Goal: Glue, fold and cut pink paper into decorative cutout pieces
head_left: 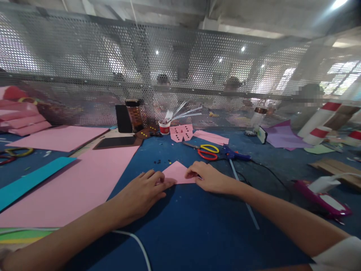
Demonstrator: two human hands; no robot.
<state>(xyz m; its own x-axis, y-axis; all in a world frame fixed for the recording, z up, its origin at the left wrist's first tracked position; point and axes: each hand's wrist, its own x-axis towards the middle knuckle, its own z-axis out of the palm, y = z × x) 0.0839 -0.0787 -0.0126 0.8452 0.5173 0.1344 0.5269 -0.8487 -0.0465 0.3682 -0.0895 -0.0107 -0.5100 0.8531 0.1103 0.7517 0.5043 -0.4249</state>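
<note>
A small piece of pink paper (177, 173), folded into a triangle, lies on the blue table with its point facing away from me. My left hand (143, 190) grips its left corner, the thumb along the near edge and the fingers curled over the paper. At the right corner, my right hand (207, 176) has its fingers bent and closed on the paper. Just beyond lie scissors (207, 151) with red and yellow handles. Beside them is a blue glue gun (234, 153), with a clear glue stick (245, 195) trailing toward me.
Large pink sheets (84, 180) and a teal strip (36, 178) cover the left side. Behind stand a paper cup (164, 128), a dotted pink cutout (181, 133) and a jar (134, 114). A magenta power strip (324, 199) sits right. A perforated metal screen (183, 67) closes off the back.
</note>
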